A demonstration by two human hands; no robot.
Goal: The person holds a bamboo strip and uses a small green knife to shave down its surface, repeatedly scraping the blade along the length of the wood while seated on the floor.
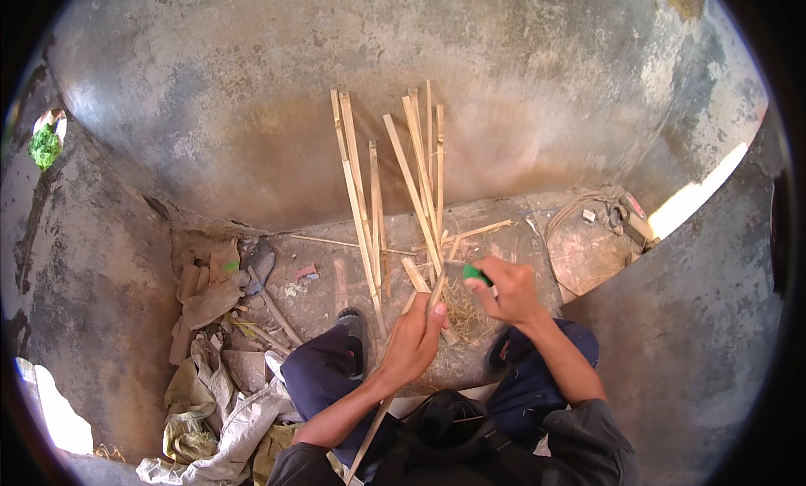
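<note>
My left hand (413, 339) grips a long thin bamboo strip (374, 431) that runs from my lap up between my knees. My right hand (506, 291) holds a tool with a green handle (476, 274) against the strip's upper end near the left thumb. Fine shavings (464, 314) lie on the floor just below both hands. Several pale bamboo slats (359, 201) lean against the concrete wall beyond the hands.
A heap of crumpled sacks and rags (220, 377) fills the floor at the left. Loose sticks (273, 314) lie beside it. Coiled cord and small items (600, 217) sit at the right. Grey walls close in on three sides.
</note>
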